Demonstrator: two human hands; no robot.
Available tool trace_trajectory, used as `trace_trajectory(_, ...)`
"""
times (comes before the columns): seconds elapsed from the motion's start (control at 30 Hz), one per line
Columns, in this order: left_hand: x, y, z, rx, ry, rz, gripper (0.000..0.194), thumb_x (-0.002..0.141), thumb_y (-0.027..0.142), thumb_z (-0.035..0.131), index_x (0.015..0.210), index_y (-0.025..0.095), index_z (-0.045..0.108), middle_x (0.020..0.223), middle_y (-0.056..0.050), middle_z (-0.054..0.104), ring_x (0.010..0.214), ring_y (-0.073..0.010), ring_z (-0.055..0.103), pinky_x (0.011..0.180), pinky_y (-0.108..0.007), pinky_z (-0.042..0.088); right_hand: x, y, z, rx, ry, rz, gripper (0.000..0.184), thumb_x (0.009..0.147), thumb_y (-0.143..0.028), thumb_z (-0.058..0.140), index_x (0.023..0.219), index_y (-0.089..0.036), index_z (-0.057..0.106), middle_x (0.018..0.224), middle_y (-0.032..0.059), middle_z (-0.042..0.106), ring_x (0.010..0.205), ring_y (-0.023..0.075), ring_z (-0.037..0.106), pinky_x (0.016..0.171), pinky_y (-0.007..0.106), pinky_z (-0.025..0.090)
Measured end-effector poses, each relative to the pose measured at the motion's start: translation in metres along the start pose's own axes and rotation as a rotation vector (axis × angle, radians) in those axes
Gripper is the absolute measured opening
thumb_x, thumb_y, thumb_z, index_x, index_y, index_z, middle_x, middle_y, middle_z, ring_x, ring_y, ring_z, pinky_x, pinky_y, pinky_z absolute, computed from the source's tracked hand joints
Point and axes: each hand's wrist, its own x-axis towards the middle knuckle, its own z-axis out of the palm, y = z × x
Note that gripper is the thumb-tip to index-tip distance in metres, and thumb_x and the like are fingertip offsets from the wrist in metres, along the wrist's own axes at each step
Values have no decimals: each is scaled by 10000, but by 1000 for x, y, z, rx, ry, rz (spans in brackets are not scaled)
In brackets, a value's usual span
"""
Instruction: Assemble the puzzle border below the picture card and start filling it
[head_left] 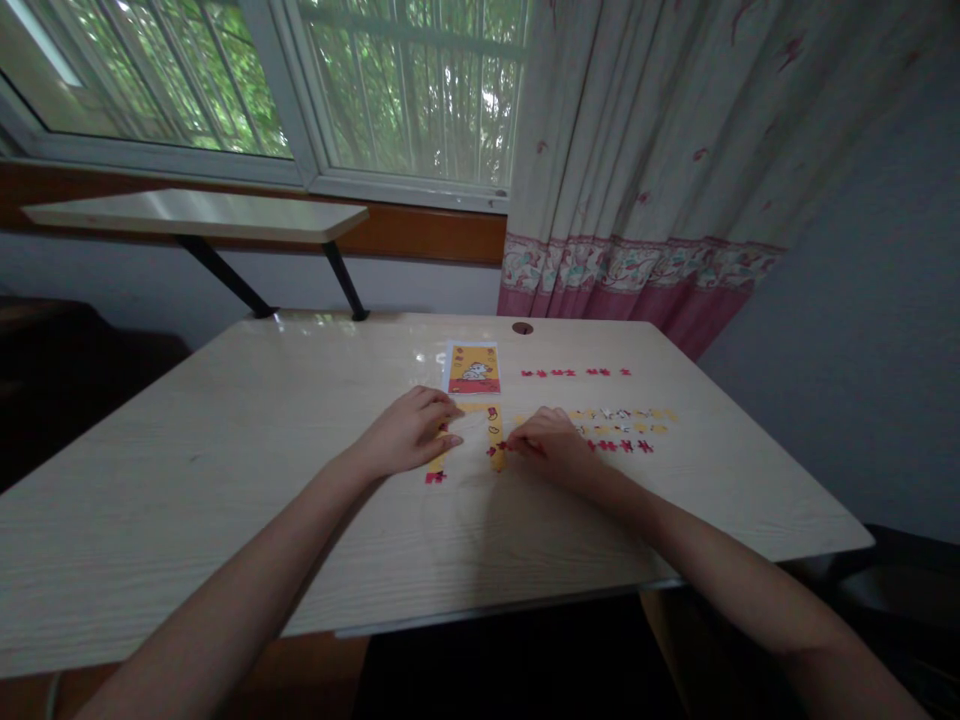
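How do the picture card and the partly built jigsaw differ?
The picture card is complete; the jigsaw has border sections, its middle open. The card shows a white animal; the jigsaw shows none. The card lies uncovered; the left hand partly hides the jigsaw. Both have yellow and red.

Small flat jigsaw pieces, red, yellow and white, on the table
Some form a partly built yellow-and-red puzzle border; the others lie in loose rows to its right.

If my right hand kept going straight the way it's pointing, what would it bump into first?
Your right hand would probably meet the column of yellow and red jigsaw pieces first, though its height is unclear.
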Motion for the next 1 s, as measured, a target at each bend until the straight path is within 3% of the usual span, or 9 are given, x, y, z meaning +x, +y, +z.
trace_trajectory(0.1, 6, 22, 6, -44, 69, 64, 357, 889, 411, 553, 1171, 196, 592, 1073, -107, 608, 1009, -243, 549, 874, -408, 477, 4, 0, 3, 78, 79, 46, 239, 907, -351, 557, 788, -207, 706, 733, 32, 698, 721, 160, 571, 702, 297, 360)
trace_trajectory(0.2, 9, 36, 10, -69, 164, 153, 328, 889, 366, 576, 1152, 170, 591, 1021, -104, 636, 954, -225, 568, 836, -384, 489, 7, -2, 3, 148, 76, 52, 267, 901, -384, 560, 769, -203, 707, 716, 35, 689, 709, 154, 574, 687, 283, 381)
trace_trajectory(0.53, 11, 45, 12, -83, 254, 238, 88, 867, 219, 580, 934, 176, 618, 856, -56, 648, 806, -179, 572, 710, -316, 494, 9, -17, 0, 306, 109, 45, 292, 915, -382, 529, 763, -207, 706, 687, 21, 686, 645, 131, 567, 635, 259, 415)
trace_trajectory(0.7, 10, 46, 9, -96, 344, 207, 93, 843, 216, 603, 929, 186, 621, 851, -53, 658, 795, -174, 585, 717, -318, 502, 6, -15, 0, 220, 247, 9, 266, 919, -403, 521, 963, -214, 703, 793, 38, 714, 727, 150, 600, 702, 291, 413)
trace_trajectory(0.83, 10, 45, 8, -93, 393, 179, 96, 837, 214, 619, 928, 186, 632, 851, -55, 661, 797, -173, 589, 729, -324, 504, 5, -14, 1, 88, 279, -61, 264, 857, -459, 602, 931, -230, 711, 725, 15, 702, 707, 149, 594, 690, 290, 369)
trace_trajectory(1.0, 10, 45, 10, -118, 410, 188, 113, 832, 200, 625, 944, 187, 629, 853, -49, 661, 796, -169, 585, 721, -318, 502, 5, -15, 3, 20, 320, -104, 206, 878, -399, 588, 925, -237, 707, 728, 7, 697, 708, 140, 582, 680, 289, 342)
